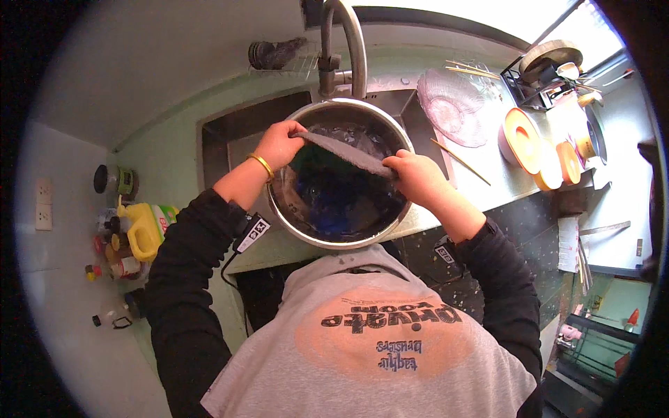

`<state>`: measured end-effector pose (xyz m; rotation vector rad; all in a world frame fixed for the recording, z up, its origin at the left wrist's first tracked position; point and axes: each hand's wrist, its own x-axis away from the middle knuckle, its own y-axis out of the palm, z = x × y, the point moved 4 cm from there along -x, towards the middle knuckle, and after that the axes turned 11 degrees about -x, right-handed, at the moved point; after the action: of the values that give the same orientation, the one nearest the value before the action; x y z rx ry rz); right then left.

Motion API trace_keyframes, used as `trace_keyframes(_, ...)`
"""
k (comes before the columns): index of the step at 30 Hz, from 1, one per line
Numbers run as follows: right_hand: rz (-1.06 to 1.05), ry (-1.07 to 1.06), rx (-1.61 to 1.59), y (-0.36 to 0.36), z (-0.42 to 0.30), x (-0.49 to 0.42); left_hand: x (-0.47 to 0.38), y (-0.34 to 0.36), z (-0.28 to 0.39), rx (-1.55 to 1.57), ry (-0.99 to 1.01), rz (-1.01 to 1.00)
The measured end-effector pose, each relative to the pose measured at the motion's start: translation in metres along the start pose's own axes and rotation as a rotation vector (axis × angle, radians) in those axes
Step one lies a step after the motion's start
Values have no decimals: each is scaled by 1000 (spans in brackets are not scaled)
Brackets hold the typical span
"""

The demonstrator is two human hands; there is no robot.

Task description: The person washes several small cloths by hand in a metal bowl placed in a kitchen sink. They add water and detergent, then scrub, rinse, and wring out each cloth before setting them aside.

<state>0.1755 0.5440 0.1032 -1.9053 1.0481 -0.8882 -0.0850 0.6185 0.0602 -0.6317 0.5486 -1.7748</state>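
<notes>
My left hand (282, 143) pinches one end of a grey cloth (342, 150) between thumb and fingers. The other end is gripped by my right hand (418, 175), so the cloth stretches between them with a slight sag. Beneath it stands a round stainless steel basin (334, 243), set over the sink's front edge. Dark, shiny contents fill the basin; they look like liquid, but I cannot tell what else is in it. Above the basin's far rim rises a metal faucet (359, 57).
The sink (214, 157) surrounds the basin's back. A pink glass plate (449, 107), a chopstick (460, 162) and an orange-lidded container (522, 141) lie on the right counter. Leftward stand a yellow jug (143, 235) and several jars. A wire rack (292, 65) hangs behind.
</notes>
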Motion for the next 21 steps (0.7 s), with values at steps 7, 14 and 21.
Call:
trace_keyframes(7,520,-239,-466,-81,-23,6,12,-58,76,570,93,93)
trace_keyframes(14,659,-241,-487,-83,-14,6,25,-60,84,244,312,33)
trace_keyframes(21,-53,-21,-126,65,17,-12,26,58,-6,-436,218,-430)
